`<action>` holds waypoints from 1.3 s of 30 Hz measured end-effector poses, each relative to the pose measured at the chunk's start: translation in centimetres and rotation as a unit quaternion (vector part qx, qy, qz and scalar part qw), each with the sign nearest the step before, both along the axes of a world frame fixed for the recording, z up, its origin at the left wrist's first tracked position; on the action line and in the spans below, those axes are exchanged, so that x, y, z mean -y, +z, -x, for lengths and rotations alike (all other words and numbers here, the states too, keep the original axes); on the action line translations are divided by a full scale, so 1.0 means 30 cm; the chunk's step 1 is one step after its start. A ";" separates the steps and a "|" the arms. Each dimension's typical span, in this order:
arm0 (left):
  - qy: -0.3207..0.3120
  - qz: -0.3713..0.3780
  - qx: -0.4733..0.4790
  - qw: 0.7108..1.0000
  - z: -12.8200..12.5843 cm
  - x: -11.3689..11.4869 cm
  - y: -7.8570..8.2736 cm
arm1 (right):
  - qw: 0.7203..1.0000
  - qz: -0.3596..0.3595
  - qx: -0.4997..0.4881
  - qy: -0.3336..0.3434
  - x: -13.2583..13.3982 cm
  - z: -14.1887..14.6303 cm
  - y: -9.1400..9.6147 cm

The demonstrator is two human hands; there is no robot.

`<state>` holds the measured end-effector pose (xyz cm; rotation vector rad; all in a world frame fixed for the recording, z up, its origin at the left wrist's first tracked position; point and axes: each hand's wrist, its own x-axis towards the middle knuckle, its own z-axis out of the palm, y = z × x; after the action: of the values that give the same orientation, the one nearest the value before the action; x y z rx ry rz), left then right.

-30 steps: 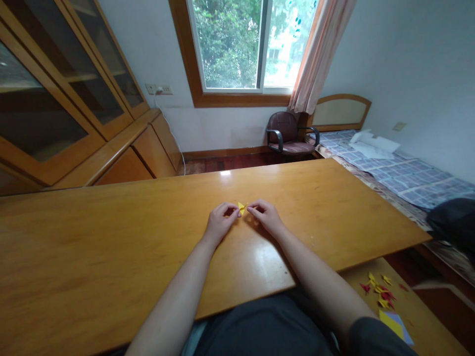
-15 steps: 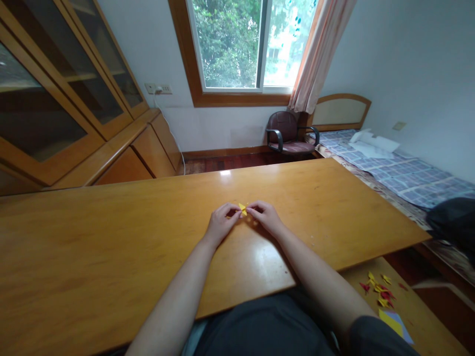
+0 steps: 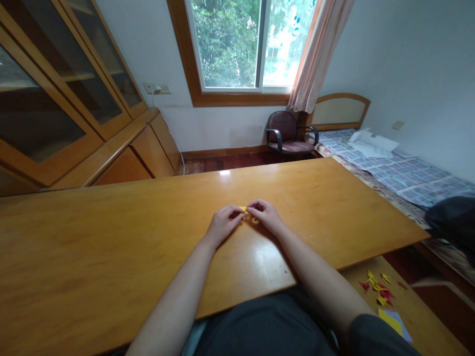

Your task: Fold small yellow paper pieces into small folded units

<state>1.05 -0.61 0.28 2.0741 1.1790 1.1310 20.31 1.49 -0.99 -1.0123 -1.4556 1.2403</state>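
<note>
A small yellow folded paper piece [image 3: 244, 209] sits between my two hands just above the wooden table [image 3: 111, 232]. My left hand [image 3: 223, 224] pinches its left side with curled fingers. My right hand [image 3: 265, 216] pinches its right side, fingertips nearly touching those of the left hand. Most of the paper is hidden by my fingers.
A lower surface at bottom right holds several small red and yellow folded pieces [image 3: 378, 291] and flat coloured paper sheets [image 3: 393, 320]. Beyond the table stand a dark armchair [image 3: 289, 133], a bed [image 3: 401, 173], wooden cabinets [image 3: 74, 113] at left and a window [image 3: 245, 44].
My hands have drawn closer together over the yellow paper, which now shows less and sits lower between the fingertips.
</note>
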 end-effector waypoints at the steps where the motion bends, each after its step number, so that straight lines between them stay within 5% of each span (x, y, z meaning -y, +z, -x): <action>1: -0.004 0.004 0.003 1.000 -0.001 0.001 0.001 | 1.000 0.003 -0.006 0.000 -0.001 0.000 0.000; 10: -0.024 0.060 0.089 0.994 0.010 0.016 0.015 | 0.999 0.031 -0.026 0.006 -0.008 -0.012 0.001; 16: 0.046 0.105 0.137 0.984 0.009 -0.006 0.009 | 0.999 0.030 -0.024 0.032 -0.004 -0.013 0.001; 24: -0.023 0.203 0.111 0.973 0.005 -0.023 -0.015 | 0.999 0.009 0.012 0.050 0.003 -0.011 -0.002; 39: -0.040 0.188 0.080 0.978 0.004 -0.016 -0.002 | 0.998 -0.005 0.037 0.053 0.012 -0.008 0.013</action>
<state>0.92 -0.13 0.23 1.6951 1.1218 0.9350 20.54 1.13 -0.59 -0.9938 -1.5887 1.2821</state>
